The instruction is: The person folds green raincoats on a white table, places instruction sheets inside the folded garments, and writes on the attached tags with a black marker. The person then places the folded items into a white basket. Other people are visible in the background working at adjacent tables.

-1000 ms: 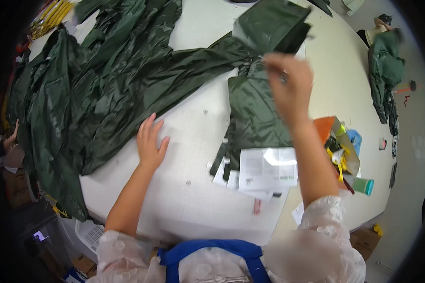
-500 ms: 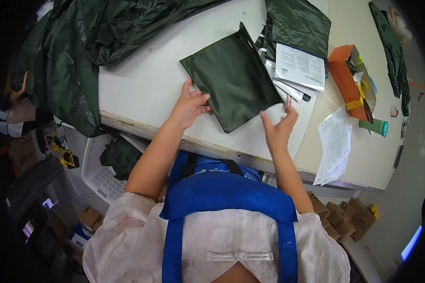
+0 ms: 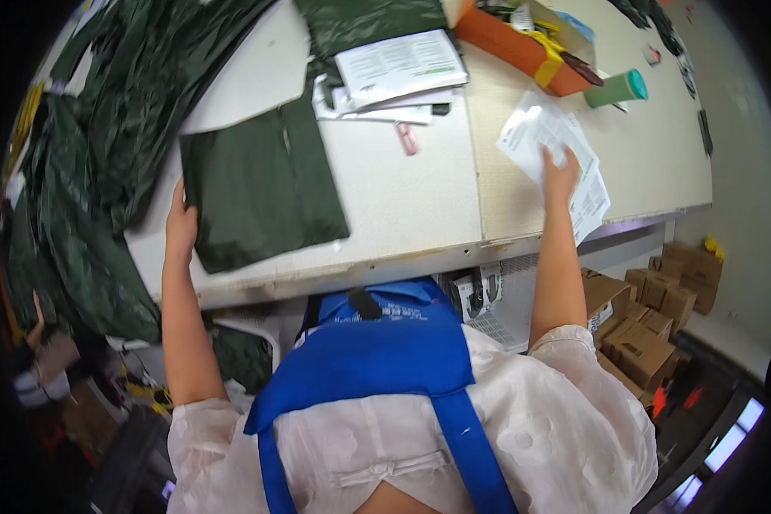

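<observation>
A flat, dark green fabric pouch lies on the white table near its front edge. My left hand grips the pouch's left edge, some fingers hidden by the fabric. Off to the right, my right hand reaches over a loose stack of printed sheets, thumb and forefinger apart on or just above the top sheet. Motion blur hides whether it touches. Between the pouch and the sheets lies a small pink object, its kind unclear.
White printed packets lie beside more folded green fabric. Farther right stand an orange box with yellow items and a green cylinder. Crumpled green fabric hangs over the left edge. Cardboard boxes stand below right.
The view has turned right. My right hand has left the pouch's right side for the printed sheets. The pouch lies lower and flatter, my left hand still at its left edge.
</observation>
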A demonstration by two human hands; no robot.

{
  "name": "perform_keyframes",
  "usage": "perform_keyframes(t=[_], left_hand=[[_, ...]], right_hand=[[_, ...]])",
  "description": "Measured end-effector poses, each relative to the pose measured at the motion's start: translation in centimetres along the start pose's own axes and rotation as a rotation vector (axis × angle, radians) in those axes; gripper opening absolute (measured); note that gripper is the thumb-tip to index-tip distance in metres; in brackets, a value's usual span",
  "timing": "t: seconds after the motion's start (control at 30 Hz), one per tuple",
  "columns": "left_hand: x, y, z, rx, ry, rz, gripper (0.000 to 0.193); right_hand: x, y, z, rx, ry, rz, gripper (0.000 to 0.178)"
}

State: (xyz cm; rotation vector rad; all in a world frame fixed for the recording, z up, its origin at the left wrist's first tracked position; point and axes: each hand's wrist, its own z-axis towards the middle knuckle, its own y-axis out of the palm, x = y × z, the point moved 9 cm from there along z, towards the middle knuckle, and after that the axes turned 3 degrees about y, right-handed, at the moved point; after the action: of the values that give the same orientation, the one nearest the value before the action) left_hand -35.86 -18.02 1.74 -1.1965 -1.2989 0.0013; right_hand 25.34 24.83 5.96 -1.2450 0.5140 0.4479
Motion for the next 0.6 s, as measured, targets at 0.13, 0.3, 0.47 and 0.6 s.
perform_keyframes(t=[0.13, 0.3, 0.47, 0.6], left_hand=[[6.5, 0.5, -0.3, 0.279, 0.176, 0.585, 0.073], [11.5, 15.1, -6.6, -0.143, 0.323, 0.685, 0.057], [12.1, 17.3, -11.2, -0.097, 0.37, 0.711, 0.048], [11.6, 15.4, -11.7, -0.087, 0.396, 0.666, 0.045]], right_hand=[[14.9, -8.2, 0.9, 0.06, 0.542, -0.399, 0.09], [18.7, -3.9, 3.7, -0.154, 0.557, -0.296, 0.105], [20.2, -1.9, 5.0, -0.325, 0.78, -0.302, 0.103], [18.9, -1.9, 5.8, -0.277, 0.777, -0.349, 0.09]])
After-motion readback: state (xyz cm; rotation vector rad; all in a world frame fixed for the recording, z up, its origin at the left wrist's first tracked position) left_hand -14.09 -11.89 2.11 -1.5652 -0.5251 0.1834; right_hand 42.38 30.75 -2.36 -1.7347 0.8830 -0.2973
